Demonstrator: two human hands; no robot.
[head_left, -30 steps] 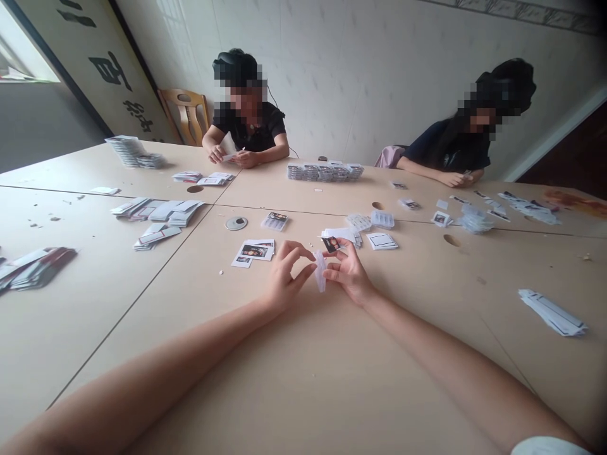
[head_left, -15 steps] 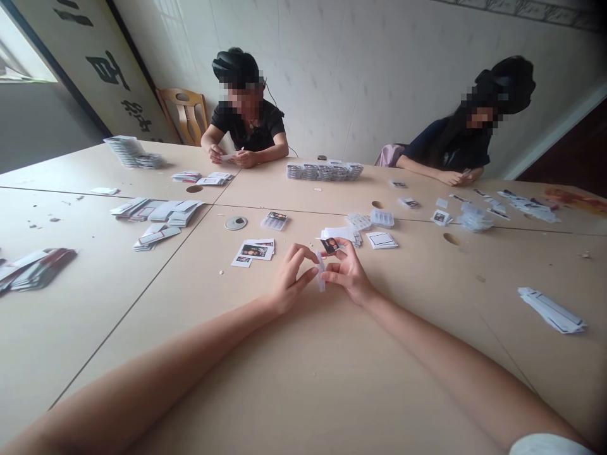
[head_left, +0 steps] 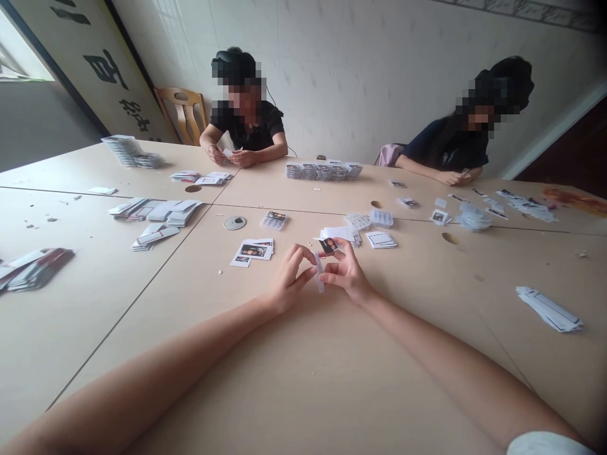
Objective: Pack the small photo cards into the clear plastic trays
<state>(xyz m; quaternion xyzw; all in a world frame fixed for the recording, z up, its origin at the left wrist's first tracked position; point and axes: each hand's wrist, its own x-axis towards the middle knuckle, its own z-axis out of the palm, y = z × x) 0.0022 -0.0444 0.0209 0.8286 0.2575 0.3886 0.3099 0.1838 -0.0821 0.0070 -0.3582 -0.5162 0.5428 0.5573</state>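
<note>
A small clear plastic case [head_left: 319,278] stands on edge between my two hands. My left hand [head_left: 291,275] is closed on its left side, thumb and fingers pinching it. My right hand [head_left: 345,272] grips the same case from the right with thumb and fingertips. A dark printed card [head_left: 328,246] with a picture sticks up at my right fingers; whether they hold it or the case does, I cannot tell. Just beyond lie white cards [head_left: 341,234], a clear compartment box [head_left: 382,218] and a stack of black-bordered cards [head_left: 381,240].
Printed picture cards [head_left: 253,250] and another compartment box [head_left: 274,220] lie left of my hands. Stacked cases [head_left: 323,170] stand farther back. Paper bundles [head_left: 156,212] spread at left, and a bundle of strips [head_left: 549,308] at right. Two people [head_left: 249,129] sit across the table [head_left: 303,379].
My hands stay almost in place, both still on the case. The person across at left has shifted the white paper in their hands.
</note>
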